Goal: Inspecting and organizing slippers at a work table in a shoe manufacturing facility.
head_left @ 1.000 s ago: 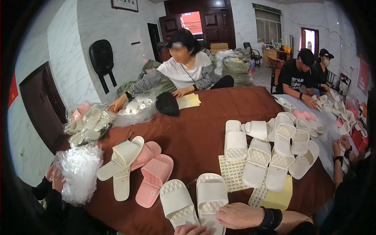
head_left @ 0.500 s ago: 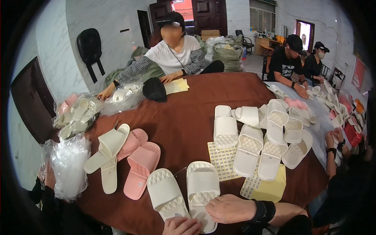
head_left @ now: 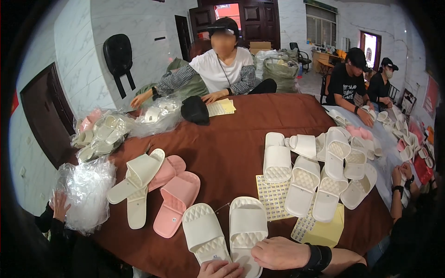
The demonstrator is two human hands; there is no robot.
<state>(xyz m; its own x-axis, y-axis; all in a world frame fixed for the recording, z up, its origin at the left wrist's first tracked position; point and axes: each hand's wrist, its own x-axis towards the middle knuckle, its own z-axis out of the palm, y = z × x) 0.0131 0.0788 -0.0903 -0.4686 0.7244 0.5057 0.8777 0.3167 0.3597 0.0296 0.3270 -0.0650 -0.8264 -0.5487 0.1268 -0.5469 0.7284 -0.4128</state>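
Two white slippers lie side by side in front of me, toes pointing away: the left slipper (head_left: 204, 227) and the right slipper (head_left: 248, 220). A small sticker shows on the left one's insole. My left hand (head_left: 219, 269) is at the lower edge, its bent fingers over the left slipper's heel and reaching to the right one; its thumb is hidden. My right hand (head_left: 280, 254), with a black wristband, is closed in a pinch over the right slipper's insole near the heel. What its fingertips hold, if anything, is too small to make out. A thin thread (head_left: 222, 207) runs between the slippers.
Pink slippers (head_left: 178, 199) and crossed white slippers (head_left: 136, 178) lie left. White slippers (head_left: 303, 185) overlap yellow sticker sheets (head_left: 271, 197) at right. Another person's hand (head_left: 59, 206) touches clear plastic bags (head_left: 88, 194). Across the brown-covered table (head_left: 222, 153) sits a person (head_left: 225, 74); others work at right.
The view has shifted a little, moving everything slightly right in the picture. Both my hands stay at the same slippers. The person across the table has drawn their outstretched hand back slightly from the bagged slippers.
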